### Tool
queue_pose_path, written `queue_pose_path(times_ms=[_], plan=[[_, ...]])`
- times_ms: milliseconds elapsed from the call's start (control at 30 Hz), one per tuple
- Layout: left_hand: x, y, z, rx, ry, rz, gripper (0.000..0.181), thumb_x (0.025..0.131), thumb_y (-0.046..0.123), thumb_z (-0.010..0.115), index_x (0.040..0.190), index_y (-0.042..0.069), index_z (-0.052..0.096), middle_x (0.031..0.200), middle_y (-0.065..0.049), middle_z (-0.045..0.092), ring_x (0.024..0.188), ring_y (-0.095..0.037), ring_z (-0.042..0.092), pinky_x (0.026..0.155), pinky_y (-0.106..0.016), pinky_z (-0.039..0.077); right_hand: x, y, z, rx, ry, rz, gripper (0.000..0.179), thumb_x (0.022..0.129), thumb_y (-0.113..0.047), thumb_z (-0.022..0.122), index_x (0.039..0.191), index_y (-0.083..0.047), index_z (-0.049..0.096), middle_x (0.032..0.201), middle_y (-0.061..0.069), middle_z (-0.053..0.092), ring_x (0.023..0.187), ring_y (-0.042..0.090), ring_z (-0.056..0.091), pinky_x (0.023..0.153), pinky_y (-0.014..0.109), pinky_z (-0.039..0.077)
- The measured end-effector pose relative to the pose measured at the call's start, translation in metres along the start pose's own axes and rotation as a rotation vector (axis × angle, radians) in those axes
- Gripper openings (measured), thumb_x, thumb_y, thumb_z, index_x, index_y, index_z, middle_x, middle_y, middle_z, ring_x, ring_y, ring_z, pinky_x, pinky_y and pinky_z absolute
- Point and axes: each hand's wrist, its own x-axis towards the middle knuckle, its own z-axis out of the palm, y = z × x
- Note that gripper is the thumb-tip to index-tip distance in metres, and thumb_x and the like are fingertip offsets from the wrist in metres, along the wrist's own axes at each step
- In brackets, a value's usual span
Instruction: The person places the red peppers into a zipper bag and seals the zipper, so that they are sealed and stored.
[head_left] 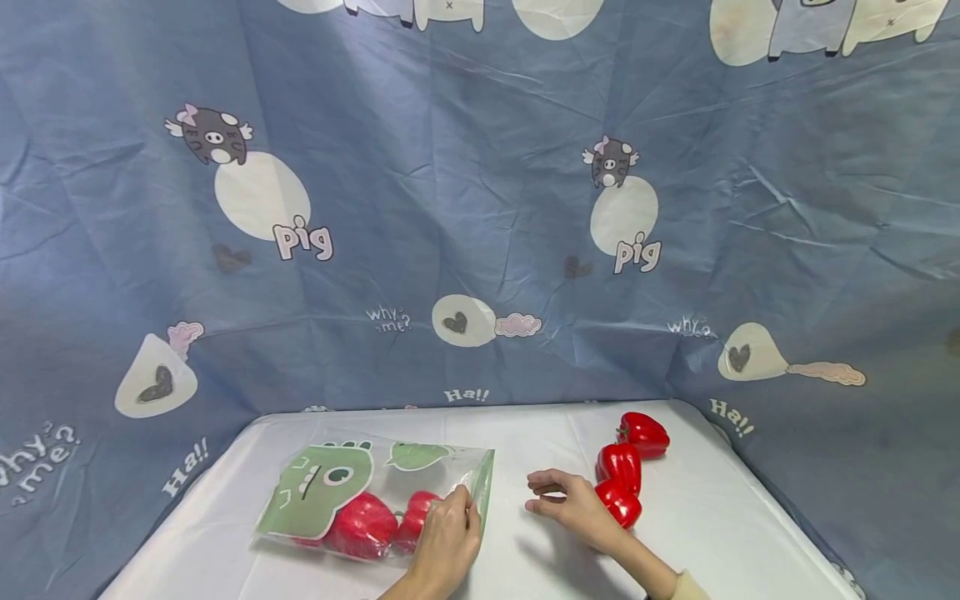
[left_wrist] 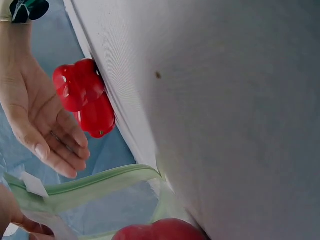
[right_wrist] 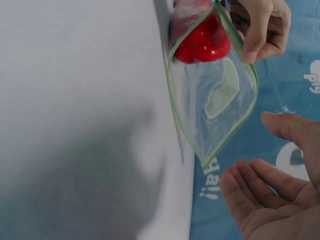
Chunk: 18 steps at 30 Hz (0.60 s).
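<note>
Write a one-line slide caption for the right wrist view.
A left hand holds a green-edged clear bag open, a red pepper inside, with an empty right hand nearby.

Can see a creased blue curtain [head_left: 480, 192] behind a white-covered table [head_left: 525, 442]. Can make out cartoon pigs [head_left: 213, 137], pale ovals [head_left: 258, 196] and dark hearts [head_left: 157, 385] printed across the curtain, and read "Ha!!" [head_left: 467, 395] there.

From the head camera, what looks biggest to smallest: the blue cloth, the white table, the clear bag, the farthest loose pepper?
1. Blue cloth
2. White table
3. Clear bag
4. Farthest loose pepper
</note>
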Motion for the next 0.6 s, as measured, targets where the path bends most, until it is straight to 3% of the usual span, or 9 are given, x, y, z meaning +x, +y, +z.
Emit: queue_pose_path(times_ms=[300, 600], plan=[[0.001, 0.000, -0.001, -0.004, -0.010, -0.005, 0.025, 0.075, -0.001, 0.067, 0.069, 0.015, 0.048, 0.056, 0.004, 0.054, 0.051, -0.010, 0.051, 0.049, -0.025, 0.040, -0.011, 0.006, -0.010, -0.030, 0.007, 0.021, 0.040, 0.082, -0.018, 0.075, 0.114, 0.002, 0.064, 0.111, 0.020, 0.067, 0.100, 0.035, 0.066, 0.082, 0.030, 0.055], [0.000, 0.000, 0.000, 0.002, -0.012, -0.005, 0.025, 0.075, -0.001, 0.066, 0.069, 0.015, 0.048, 0.057, 0.004, 0.053, 0.052, -0.011, 0.051, 0.050, -0.026, 0.040, -0.026, 0.001, -0.026, -0.120, 0.090, 0.076, 0.041, 0.079, -0.028, 0.077, 0.112, -0.006, 0.066, 0.109, 0.015, 0.069, 0.098, 0.029, 0.067, 0.082, 0.027, 0.054]])
